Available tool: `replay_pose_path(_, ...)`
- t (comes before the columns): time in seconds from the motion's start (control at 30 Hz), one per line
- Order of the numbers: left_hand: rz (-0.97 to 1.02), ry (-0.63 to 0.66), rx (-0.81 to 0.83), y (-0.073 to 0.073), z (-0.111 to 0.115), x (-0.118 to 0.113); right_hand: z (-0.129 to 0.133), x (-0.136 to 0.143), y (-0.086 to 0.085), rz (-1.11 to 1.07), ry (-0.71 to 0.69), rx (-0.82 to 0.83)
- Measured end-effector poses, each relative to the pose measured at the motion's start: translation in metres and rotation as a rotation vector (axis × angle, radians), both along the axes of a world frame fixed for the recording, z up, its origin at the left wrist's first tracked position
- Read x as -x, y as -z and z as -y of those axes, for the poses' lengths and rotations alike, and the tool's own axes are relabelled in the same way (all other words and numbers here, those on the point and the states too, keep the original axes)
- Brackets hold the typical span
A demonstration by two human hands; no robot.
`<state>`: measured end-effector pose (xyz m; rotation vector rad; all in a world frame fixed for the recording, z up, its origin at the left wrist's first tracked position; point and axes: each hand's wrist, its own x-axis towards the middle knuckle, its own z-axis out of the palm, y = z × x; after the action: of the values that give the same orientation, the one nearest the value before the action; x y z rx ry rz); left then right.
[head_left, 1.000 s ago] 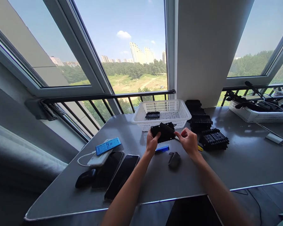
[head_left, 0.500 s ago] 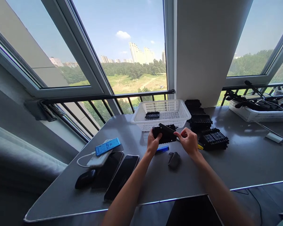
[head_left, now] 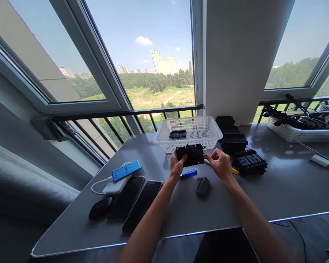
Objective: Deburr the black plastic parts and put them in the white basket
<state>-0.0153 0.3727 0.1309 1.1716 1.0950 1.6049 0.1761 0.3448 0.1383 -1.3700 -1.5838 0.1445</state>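
My left hand (head_left: 177,165) is closed on the left end of a flat black plastic part (head_left: 192,160) with notched edges, held above the table. Across its face lies a dark, thin strip (head_left: 195,152), slanting down to the right. The fingers of my right hand (head_left: 220,163) pinch the strip's lower right end. Below the part, a blue tool (head_left: 189,174) lies on the table, near a crumpled dark grey lump (head_left: 203,186). A yellow-ended tool (head_left: 235,171) is partly hidden behind my right hand.
A white plastic basket (head_left: 164,140) holding a small stack of black parts stands behind my hands. Black part stacks (head_left: 249,162) line its right side. Phones (head_left: 142,204), a mouse (head_left: 101,207) and a power bank (head_left: 116,185) lie left. Another loaded basket (head_left: 304,136) stands far right.
Both hands keep their holds. The black part has shifted very slightly left, and the strip's upper end now lies a little lower against its face.
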Motion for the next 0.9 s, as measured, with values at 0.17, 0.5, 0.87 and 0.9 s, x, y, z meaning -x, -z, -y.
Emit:
replay_pose_path(0.17,-0.006,0.031,0.023,0.0,0.002,-0.003,0.001,0.008,0.002,0.054,-0.059,0.019)
replay_pose_path(0.5,0.047,-0.018,0.012,-0.001,-0.002,0.004,-0.004,-0.004,0.003,-0.065,0.023,0.002)
replay_pose_path(0.87,0.029,-0.015,0.023,0.0,-0.003,0.003,-0.004,-0.007,0.0,-0.144,0.108,0.002)
replay_pose_path(0.9,0.021,-0.015,0.024,0.001,-0.003,0.003,-0.004,-0.006,0.0,-0.146,0.095,0.003)
